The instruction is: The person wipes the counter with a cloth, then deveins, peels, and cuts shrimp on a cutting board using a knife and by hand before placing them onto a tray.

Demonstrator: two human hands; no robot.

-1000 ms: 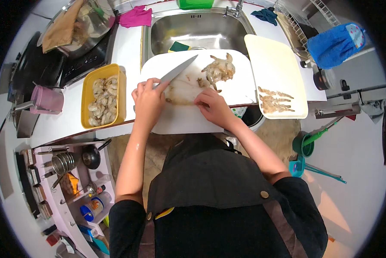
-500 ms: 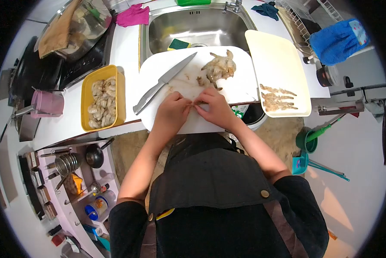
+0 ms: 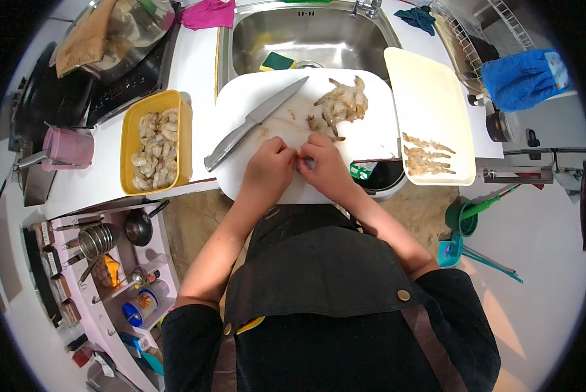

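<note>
My left hand (image 3: 270, 166) and my right hand (image 3: 323, 166) meet over the near part of a white cutting board (image 3: 240, 98). Both have their fingers pinched together, tips touching, and whatever lies between them is hidden. Just beyond my right hand is a heap of raw shrimp (image 3: 345, 101), with dark scraps (image 3: 316, 123) at its near left. A large knife (image 3: 257, 121) rests at a slant on the board, its grey handle left of my left hand. Peeled shrimp (image 3: 154, 153) fill a yellow container (image 3: 129, 147) on the left.
Right of the board, a cream tray (image 3: 430, 85) bears several shrimp shells (image 3: 427, 158) at its near end. Behind is a steel sink (image 3: 253, 39) with a sponge (image 3: 278, 61). A bin (image 3: 387, 176) stands below the counter edge. A pot (image 3: 126, 42) sits at back left.
The whole view has shifted a little. My two hands stay together over the board, fingers still pinched, with only a slight change in their pose. Knife, shrimp heap and shells keep their places.
</note>
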